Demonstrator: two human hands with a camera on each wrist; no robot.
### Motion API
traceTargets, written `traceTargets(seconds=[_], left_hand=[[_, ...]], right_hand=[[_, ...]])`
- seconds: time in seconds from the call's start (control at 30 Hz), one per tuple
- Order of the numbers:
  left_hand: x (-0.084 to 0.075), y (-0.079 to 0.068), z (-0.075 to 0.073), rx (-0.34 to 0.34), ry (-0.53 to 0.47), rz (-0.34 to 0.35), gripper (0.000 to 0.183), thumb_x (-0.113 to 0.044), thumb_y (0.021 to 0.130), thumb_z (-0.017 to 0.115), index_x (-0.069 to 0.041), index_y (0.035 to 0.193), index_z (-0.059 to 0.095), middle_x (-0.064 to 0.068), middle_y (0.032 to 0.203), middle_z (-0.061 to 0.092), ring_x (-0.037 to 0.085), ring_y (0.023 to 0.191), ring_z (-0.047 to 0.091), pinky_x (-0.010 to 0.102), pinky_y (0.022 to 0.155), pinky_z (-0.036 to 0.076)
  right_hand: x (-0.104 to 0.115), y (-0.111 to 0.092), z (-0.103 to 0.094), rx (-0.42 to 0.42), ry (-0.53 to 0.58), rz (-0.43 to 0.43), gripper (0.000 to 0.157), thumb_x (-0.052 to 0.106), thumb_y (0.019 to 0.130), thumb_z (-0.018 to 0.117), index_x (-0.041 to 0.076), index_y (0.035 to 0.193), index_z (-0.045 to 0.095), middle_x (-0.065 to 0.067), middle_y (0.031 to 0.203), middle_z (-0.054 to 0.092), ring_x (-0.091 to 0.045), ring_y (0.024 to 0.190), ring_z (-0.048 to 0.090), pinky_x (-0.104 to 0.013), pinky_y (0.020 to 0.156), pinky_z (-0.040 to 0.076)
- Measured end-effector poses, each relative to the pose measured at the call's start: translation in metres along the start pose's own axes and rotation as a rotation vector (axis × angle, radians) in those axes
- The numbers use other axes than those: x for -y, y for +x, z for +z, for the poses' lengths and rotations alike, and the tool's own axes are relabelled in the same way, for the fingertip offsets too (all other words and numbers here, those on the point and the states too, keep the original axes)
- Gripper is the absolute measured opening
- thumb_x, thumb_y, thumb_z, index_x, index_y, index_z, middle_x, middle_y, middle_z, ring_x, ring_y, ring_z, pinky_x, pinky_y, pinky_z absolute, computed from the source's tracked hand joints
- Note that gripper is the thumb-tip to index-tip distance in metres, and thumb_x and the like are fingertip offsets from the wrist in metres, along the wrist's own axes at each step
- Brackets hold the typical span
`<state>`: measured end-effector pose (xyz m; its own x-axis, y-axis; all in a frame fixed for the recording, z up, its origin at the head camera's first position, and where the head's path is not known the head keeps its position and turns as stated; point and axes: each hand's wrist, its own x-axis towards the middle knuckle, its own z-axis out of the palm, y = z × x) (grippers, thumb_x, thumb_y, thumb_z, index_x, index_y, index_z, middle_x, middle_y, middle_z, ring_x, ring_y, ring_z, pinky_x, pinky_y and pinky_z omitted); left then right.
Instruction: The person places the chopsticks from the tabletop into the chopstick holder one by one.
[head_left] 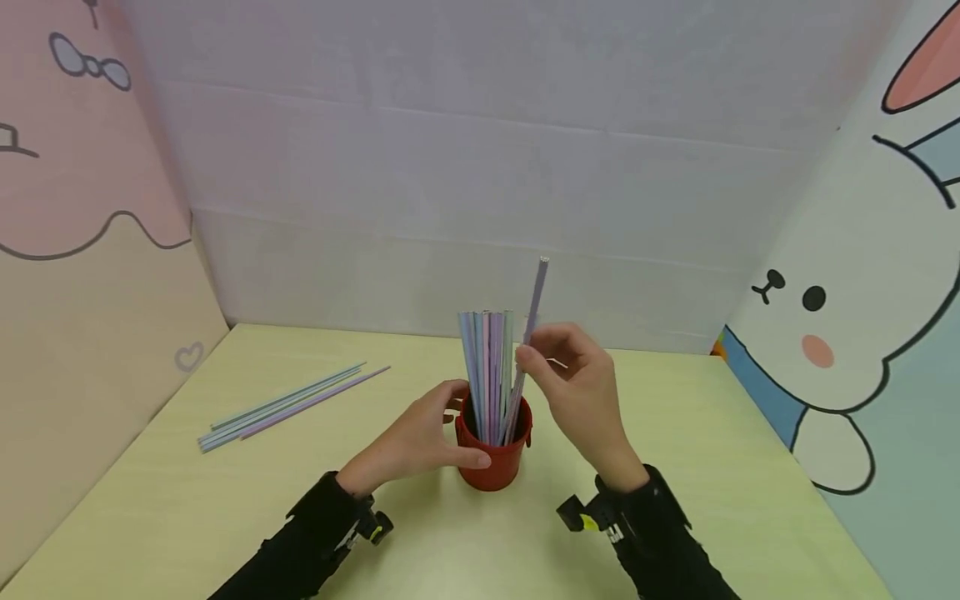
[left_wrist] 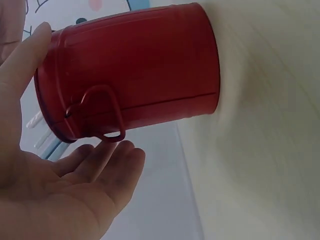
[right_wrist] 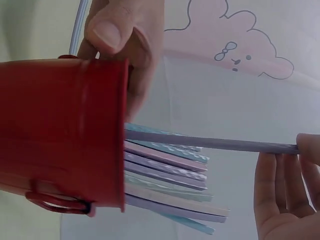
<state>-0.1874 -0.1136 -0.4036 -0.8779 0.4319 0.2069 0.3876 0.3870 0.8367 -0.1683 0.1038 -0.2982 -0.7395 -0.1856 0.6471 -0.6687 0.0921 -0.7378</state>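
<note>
A small red bucket [head_left: 491,468] with side loops stands upright on the table. It holds a bunch of pastel paper straws [head_left: 486,375] in blue, pink, purple and green. My left hand [head_left: 423,433] is around the bucket's left side, its thumb touching the front near the rim; in the left wrist view its fingers [left_wrist: 117,172] reach beside the loop handle [left_wrist: 107,112]. My right hand [head_left: 577,379] pinches a purple straw [right_wrist: 225,144] between thumb and fingers. That straw rises above the others, its lower end inside the bucket.
Several loose straws [head_left: 285,408], bluish, greenish and purple, lie on the table [head_left: 337,533] to the left. A white wall [head_left: 480,167] closes off the back. Side panels with cartoon drawings [head_left: 832,333] flank the table.
</note>
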Motion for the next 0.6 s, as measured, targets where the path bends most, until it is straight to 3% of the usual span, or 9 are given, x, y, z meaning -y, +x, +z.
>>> traceTargets(seconds=[0.37, 0.6], left_hand=[[0.005, 0.002, 0.013, -0.029, -0.012, -0.002, 0.090, -0.044, 0.066, 0.086, -0.021, 0.138, 0.038, -0.009, 0.129, 0.048, 0.010, 0.114, 0.049, 0.037, 0.093, 0.046], [0.005, 0.001, 0.012, -0.025, 0.000, -0.012, 0.091, -0.045, 0.067, 0.085, -0.021, 0.140, 0.036, -0.008, 0.130, 0.048, 0.011, 0.112, 0.051, 0.034, 0.089, 0.048]], right_hand=[[-0.036, -0.018, 0.016, -0.035, -0.062, 0.165, 0.020, 0.004, 0.089, 0.066, -0.005, 0.106, 0.058, -0.015, 0.093, 0.063, -0.029, 0.082, 0.063, -0.030, 0.073, 0.055], [-0.055, -0.023, 0.021, -0.025, -0.134, 0.156, 0.025, 0.004, 0.085, 0.071, -0.002, 0.107, 0.060, -0.013, 0.090, 0.065, -0.026, 0.080, 0.063, -0.034, 0.073, 0.056]])
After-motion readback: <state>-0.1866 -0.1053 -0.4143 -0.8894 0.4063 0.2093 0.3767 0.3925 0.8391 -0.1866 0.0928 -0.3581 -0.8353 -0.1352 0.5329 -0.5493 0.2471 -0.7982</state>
